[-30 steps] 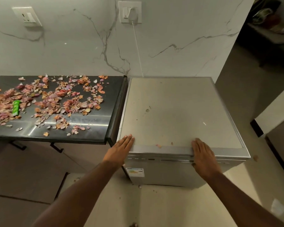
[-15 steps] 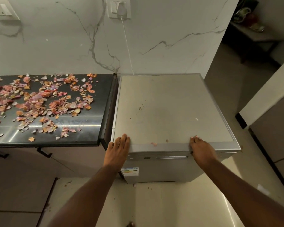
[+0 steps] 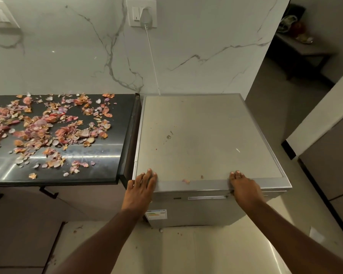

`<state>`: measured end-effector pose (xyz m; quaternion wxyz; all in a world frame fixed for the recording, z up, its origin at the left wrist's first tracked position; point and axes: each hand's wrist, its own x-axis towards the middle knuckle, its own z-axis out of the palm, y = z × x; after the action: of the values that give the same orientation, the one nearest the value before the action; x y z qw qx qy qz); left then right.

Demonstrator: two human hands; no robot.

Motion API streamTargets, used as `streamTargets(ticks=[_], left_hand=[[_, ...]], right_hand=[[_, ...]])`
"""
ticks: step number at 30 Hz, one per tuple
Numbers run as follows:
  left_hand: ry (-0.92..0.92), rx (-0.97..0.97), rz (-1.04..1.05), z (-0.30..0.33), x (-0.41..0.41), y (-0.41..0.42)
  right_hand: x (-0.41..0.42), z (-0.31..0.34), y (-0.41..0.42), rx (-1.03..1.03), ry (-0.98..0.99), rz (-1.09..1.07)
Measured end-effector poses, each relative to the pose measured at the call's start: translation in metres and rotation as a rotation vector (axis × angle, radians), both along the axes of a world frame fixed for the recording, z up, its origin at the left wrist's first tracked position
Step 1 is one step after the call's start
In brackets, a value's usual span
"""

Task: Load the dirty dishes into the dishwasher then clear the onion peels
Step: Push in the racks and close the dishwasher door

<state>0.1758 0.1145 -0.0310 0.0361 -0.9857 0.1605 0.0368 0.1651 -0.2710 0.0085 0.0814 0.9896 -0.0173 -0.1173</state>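
Both hands rest on the front top edge of the dishwasher (image 3: 206, 139), door closed. The left hand (image 3: 140, 191) lies at the near left corner, fingers straight and together, pressing flat. The right hand (image 3: 246, 191) sits right of centre, fingers bent over the lip above the door handle (image 3: 207, 197), whose long axis runs 9 to 3 o'clock. The onion peels (image 3: 53, 131) are strewn over the dark desk (image 3: 99, 171), toward 10 o'clock from the left hand, which is nearer. No dirty dishes show.
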Motion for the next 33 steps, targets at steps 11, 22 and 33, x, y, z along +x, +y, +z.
streamTargets(ticks=[11,22,33], left_hand=[[0.065,0.068,-0.018,0.021,0.006,-0.007],[0.197,-0.026,0.133,0.087,0.039,-0.044],[0.134,-0.011,0.093,0.131,0.214,-0.05]], right_hand=[[0.028,0.06,-0.001,0.177,0.151,0.024],[0.102,0.051,0.02,0.25,0.196,0.097],[0.237,0.06,0.05,0.104,0.413,0.04]])
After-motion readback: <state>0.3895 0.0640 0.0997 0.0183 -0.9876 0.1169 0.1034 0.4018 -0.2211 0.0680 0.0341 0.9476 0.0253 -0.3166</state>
